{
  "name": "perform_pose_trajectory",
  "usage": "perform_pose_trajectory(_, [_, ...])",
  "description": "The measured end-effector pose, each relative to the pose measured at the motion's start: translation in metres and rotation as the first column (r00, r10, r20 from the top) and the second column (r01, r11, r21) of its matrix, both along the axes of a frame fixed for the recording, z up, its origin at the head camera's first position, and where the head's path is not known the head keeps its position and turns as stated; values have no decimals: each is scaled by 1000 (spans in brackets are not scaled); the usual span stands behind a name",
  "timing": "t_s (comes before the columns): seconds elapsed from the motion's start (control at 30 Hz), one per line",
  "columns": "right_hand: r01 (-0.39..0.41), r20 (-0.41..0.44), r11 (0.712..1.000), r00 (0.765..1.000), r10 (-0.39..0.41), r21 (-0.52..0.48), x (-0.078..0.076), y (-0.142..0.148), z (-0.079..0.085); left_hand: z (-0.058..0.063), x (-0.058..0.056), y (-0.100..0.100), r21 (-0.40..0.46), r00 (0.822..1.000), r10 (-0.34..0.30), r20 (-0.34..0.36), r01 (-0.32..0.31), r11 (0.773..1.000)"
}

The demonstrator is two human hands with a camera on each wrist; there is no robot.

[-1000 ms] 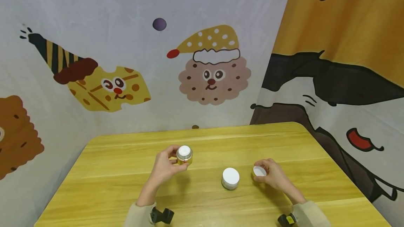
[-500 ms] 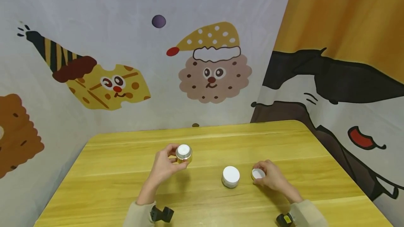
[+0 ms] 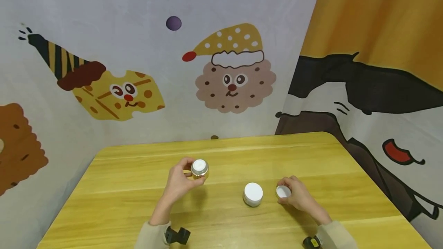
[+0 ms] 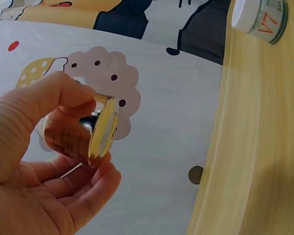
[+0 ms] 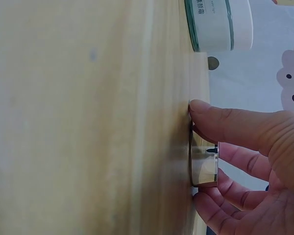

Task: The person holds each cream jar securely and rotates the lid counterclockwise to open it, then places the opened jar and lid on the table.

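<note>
My left hand (image 3: 181, 180) grips a small gold cosmetic jar (image 4: 68, 133) between thumb and fingers, above the table. The jar has no lid on, and its white top (image 3: 199, 165) faces up in the head view. My right hand (image 3: 298, 195) pinches a gold jar lid (image 5: 205, 164) by its sides, its white inside (image 3: 283, 191) turned up. In the right wrist view the lid lies flat at the table surface, seemingly touching it. Between the hands stands a second jar (image 3: 253, 199), pale with a white lid on; green bands and print show in the wrist views.
The yellow wood-grain table (image 3: 138, 172) has rounded back corners. Directly behind it hangs a light cloth backdrop (image 3: 180, 87) with cartoon food prints. A black wrist camera (image 3: 177, 236) sits on the left sleeve, another (image 3: 311, 242) on the right.
My right hand has lowered the lid slightly toward the table, its white inside still up. The left hand with the gold jar has drifted a little left. The white-lidded jar stays put.
</note>
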State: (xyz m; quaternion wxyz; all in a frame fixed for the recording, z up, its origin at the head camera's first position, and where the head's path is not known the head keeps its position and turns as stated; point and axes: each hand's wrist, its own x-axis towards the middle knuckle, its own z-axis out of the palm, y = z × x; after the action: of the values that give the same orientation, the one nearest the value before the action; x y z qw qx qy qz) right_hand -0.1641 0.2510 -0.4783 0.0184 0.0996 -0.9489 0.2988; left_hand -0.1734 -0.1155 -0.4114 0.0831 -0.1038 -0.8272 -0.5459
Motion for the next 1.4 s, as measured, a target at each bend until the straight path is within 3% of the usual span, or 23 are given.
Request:
perform_pose_trajectory(0.27, [12, 9, 1000, 1000, -12, -21, 2, 2, -2, -3, -2, 1, -48, 999, 40, -12, -41, 998])
perform_pose_trajectory(0.77, [2, -5, 1000, 1000, -2, -12, 1, 1, -1, -7, -1, -1, -145, 995, 59, 82, -46, 988])
perform_pose_trajectory(1.4, [8, 14, 1000, 1000, -8, -11, 1, 0, -1, -30, -3, -9, -283, 986, 54, 155, -8, 959])
